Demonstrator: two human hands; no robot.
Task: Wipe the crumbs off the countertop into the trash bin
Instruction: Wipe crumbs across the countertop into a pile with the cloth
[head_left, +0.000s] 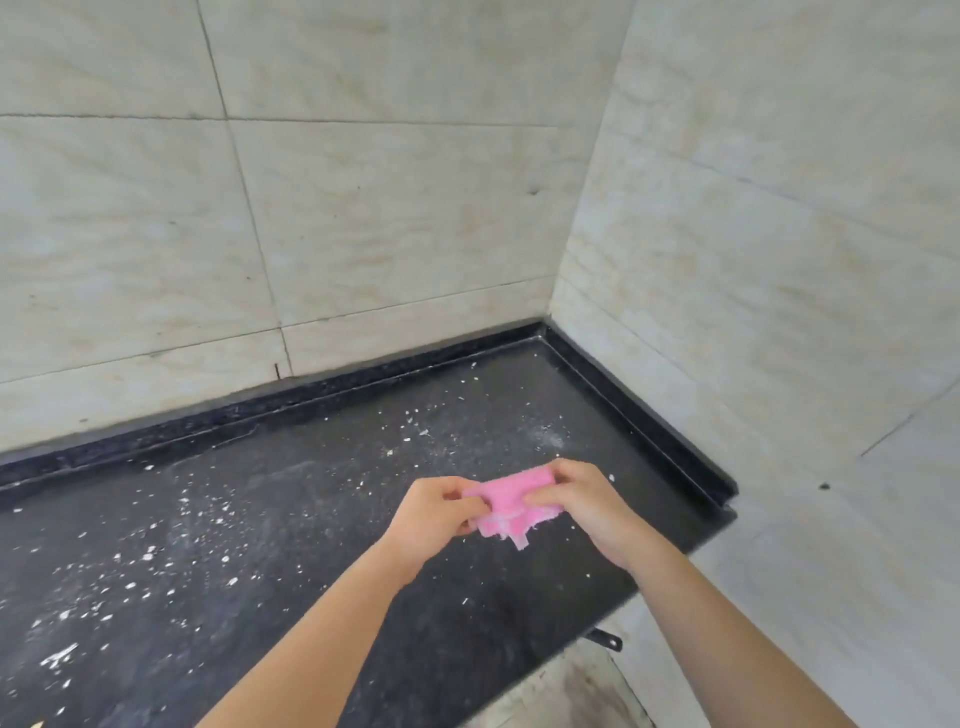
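Grip check: we have both hands closed on one pink cloth (506, 501), held just above the desk (291, 525) at centre-right of the frame. Our left hand (434, 517) pinches the cloth's left edge, fingers curled in, thumb on top. Our right hand (582, 506) clamps the right edge, knuckles up, fingertips folded over the fabric. The cloth is bunched between the two grips, with a frayed strip hanging off its lower edge. Both forearms come in bare from the lower right, converging toward the cloth, wrists roughly straight. White crumbs (140, 558) are scattered over the dark speckled desk, densest at lower left, with a thinner patch (415, 421) above the hands near the back ledge. Pale tiled walls (363, 197) meet in a corner at upper right. No bin visible to us.
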